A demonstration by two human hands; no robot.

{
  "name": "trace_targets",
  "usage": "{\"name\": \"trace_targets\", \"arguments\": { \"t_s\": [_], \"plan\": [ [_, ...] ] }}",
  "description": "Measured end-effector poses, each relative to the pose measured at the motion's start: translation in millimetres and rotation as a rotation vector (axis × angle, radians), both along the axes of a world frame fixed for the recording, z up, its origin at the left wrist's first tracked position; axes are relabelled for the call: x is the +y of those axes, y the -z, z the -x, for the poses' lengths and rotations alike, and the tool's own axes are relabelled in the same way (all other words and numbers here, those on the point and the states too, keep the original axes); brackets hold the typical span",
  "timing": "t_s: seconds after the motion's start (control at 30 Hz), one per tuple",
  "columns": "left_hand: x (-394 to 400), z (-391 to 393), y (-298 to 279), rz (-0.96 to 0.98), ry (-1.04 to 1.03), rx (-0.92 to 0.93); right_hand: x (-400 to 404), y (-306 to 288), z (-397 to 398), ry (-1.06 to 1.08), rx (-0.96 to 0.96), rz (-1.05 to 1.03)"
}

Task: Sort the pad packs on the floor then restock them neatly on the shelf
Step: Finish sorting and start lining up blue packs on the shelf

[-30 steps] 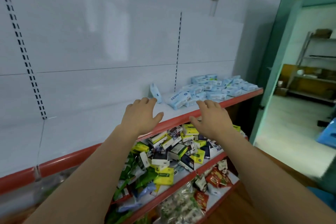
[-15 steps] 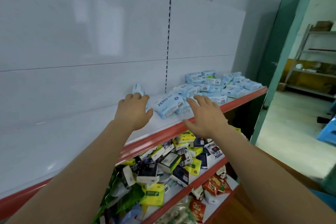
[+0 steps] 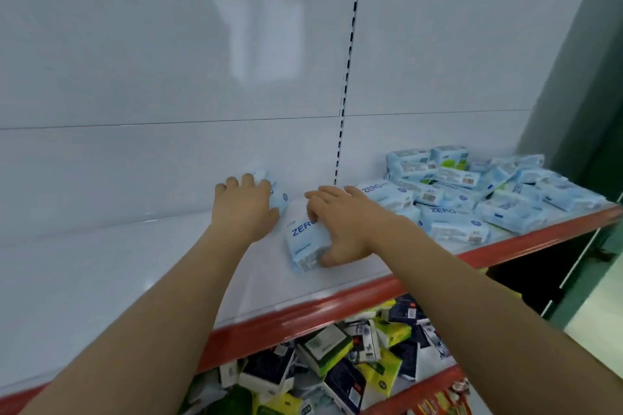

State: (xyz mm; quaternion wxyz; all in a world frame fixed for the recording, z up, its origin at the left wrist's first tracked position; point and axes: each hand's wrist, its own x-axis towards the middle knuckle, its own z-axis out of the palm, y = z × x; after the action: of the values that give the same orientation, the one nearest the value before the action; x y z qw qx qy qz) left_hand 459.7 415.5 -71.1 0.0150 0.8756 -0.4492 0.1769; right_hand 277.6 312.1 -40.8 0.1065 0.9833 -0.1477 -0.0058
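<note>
"ZERO" in blue on pack (image 3: 305, 241) under right hand (image 3: 340, 222); also on two packs in pile (image 3: 478, 192) beside it.

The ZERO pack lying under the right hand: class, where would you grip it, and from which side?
Grip the ZERO pack across its two long edges, from above. It lies flat on the shelf, so only top and edges are reachable; the right hand already spans it.

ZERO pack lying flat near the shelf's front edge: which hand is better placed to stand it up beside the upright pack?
Right. The right hand already grips the flat ZERO pack, thumb at its near end. The left hand is busy on the upright pack by the back panel.
</note>
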Motion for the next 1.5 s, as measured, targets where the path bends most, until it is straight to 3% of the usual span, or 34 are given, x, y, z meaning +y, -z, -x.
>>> {"name": "trace_targets", "arguments": {
  "t_s": [0.23,0.43,0.67,0.83,1.1,1.5],
  "plan": [
    [-40,-21,12,-0.024,-0.112,0.128,-17,2,-30,0.06,0.046,-0.113],
    [-50,-36,6,-0.101,-0.009,0.248,-29,-7,-38,0.022,0.058,-0.118],
    [4,-64,-21,-0.035,-0.047,0.294,-51,-42,-64,-0.083,-0.14,-0.127],
    [74,-64,-33,0.098,-0.242,0.287,-31,-38,-106,-0.264,-0.187,-0.178],
    [242,-15,-25,0.165,-0.599,0.236,86,-16,-166,-0.674,-0.23,-0.227],
    [520,126,-12,0.241,-1.051,0.259,391,3,-163,-1.21,-0.132,-0.248]
  ]
}}
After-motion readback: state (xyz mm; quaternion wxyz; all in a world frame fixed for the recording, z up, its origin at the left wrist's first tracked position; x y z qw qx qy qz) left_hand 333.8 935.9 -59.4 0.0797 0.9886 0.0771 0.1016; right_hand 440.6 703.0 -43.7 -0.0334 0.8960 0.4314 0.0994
